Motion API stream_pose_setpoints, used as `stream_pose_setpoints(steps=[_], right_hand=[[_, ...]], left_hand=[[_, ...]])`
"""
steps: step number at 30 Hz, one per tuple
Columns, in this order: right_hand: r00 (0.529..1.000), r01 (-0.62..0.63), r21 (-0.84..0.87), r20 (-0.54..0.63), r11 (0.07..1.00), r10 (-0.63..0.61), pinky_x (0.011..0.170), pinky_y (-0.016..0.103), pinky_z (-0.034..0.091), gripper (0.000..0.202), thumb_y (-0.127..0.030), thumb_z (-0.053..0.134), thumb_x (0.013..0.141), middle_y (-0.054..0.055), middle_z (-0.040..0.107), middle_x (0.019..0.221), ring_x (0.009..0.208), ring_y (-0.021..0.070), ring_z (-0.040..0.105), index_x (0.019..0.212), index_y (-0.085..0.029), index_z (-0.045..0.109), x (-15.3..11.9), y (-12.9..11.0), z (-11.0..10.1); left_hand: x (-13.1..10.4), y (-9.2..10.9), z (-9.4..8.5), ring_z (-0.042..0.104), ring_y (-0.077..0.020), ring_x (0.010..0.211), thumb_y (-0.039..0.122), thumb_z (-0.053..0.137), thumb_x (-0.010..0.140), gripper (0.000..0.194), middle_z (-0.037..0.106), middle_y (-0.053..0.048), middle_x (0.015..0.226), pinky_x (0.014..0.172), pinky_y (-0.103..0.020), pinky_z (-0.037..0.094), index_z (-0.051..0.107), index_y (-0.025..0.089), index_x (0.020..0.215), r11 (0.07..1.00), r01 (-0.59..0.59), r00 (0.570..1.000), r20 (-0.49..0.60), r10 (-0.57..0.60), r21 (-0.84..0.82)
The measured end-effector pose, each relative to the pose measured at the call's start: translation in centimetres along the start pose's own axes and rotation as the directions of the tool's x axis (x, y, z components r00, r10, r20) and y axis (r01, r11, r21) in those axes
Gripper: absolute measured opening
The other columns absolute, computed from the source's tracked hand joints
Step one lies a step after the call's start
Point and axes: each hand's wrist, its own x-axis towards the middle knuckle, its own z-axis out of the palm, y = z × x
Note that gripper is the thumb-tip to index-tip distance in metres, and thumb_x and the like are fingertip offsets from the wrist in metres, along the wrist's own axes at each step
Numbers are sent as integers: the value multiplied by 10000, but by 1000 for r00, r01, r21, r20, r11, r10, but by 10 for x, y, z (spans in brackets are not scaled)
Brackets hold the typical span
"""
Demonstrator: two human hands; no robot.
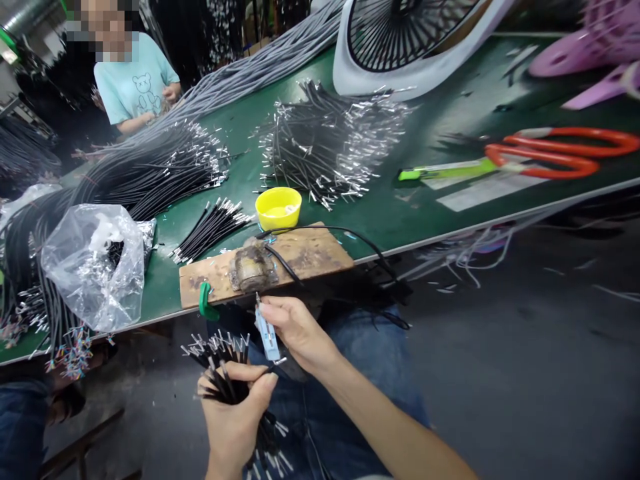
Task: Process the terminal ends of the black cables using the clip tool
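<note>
My left hand (pixel 233 410) is wrapped round a bunch of short black cables (pixel 217 383) with silvery ends, low in front of my lap. One cable end juts out between its thumb and forefinger. My right hand (pixel 293 327) pinches a small light-blue tool (pixel 268 333) with a metal tip pointing up. The tool's lower end is close beside that cable end; whether they touch I cannot tell. Just beyond my hands, at the table edge, is a wooden board (pixel 320 257) with a rough brownish lump (pixel 253 268) on it.
A yellow bowl (pixel 279 209), a small cable bundle (pixel 213 230), larger cable piles (pixel 330 143), a plastic bag (pixel 95 267) and a green clip (pixel 206 301) are around the board. Orange-handled scissors (pixel 555 152) and a fan (pixel 400 40) lie right. A person (pixel 137 87) sits across.
</note>
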Motion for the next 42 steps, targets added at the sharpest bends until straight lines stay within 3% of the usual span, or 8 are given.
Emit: stream_pose_setpoints(steps=[9, 16, 20, 25, 29, 33, 36, 42], right_hand=[[946, 213, -225, -195, 951, -259, 465, 237, 314, 467, -559, 641, 693, -32, 416, 494, 486, 100, 373, 487, -173, 477, -17, 19, -38], [666, 644, -615, 158, 455, -730, 537, 262, 376, 146, -157, 619, 785, -16, 519, 576, 546, 125, 463, 647, -185, 577, -59, 19, -24], [716, 656, -623, 338, 425, -610, 635, 301, 420, 71, -148, 557, 824, 20, 580, 689, 659, 162, 510, 769, -181, 587, -59, 21, -16], [747, 610, -610, 232, 505, -623, 636, 311, 392, 175, -122, 488, 840, 3, 511, 624, 626, 161, 474, 681, -187, 520, -56, 29, -16], [845, 500, -368, 10, 784, -534, 606, 291, 385, 239, -264, 499, 870, 14, 498, 657, 642, 158, 467, 647, -185, 531, -58, 45, -11], [985, 140, 61, 89, 988, -145, 553, 258, 393, 264, -428, 608, 800, 11, 519, 681, 601, 131, 462, 749, -169, 619, -55, 53, -12], [990, 90, 91, 98, 992, -99, 568, 258, 413, 302, -474, 625, 778, 4, 517, 666, 593, 124, 463, 821, -176, 653, -51, 47, -20], [898, 433, -248, 203, 866, -391, 565, 259, 400, 198, -337, 632, 797, 22, 517, 680, 640, 148, 480, 675, -181, 619, -49, 31, -27]], left_hand=[[-5, -11, -8, 587, -159, 519, 245, 749, 619, 110, 664, -33, 521, 535, -269, 492, 716, 148, 582, 999, 34, 998, 60, -34, -4], [-10, -22, -5, 536, -124, 460, 269, 648, 736, 172, 648, -29, 541, 510, -253, 471, 774, 153, 742, 984, 179, 950, 264, -168, -17], [-16, -25, -1, 469, -102, 453, 281, 663, 708, 240, 534, 5, 454, 485, -225, 418, 698, 120, 533, 973, 230, 923, 324, -208, -30], [-22, -35, 0, 441, -84, 498, 303, 716, 647, 200, 506, 28, 515, 514, -213, 399, 624, 129, 611, 963, 248, 957, 177, -228, -103], [-27, -42, 3, 341, -54, 393, 426, 670, 693, 307, 402, 60, 446, 407, -203, 294, 546, 152, 632, 942, 289, 951, 163, -263, -172], [-29, -44, 5, 292, -40, 356, 534, 655, 679, 411, 344, 72, 391, 385, -192, 243, 522, 153, 598, 920, 329, 935, 209, -285, -214], [-26, -42, 2, 285, -32, 349, 564, 659, 666, 444, 343, 67, 384, 378, -185, 230, 550, 141, 583, 910, 350, 925, 238, -297, -222], [-21, -34, 1, 216, -21, 322, 604, 668, 628, 479, 304, 77, 390, 335, -184, 183, 525, 157, 537, 887, 403, 895, 298, -331, -224]])
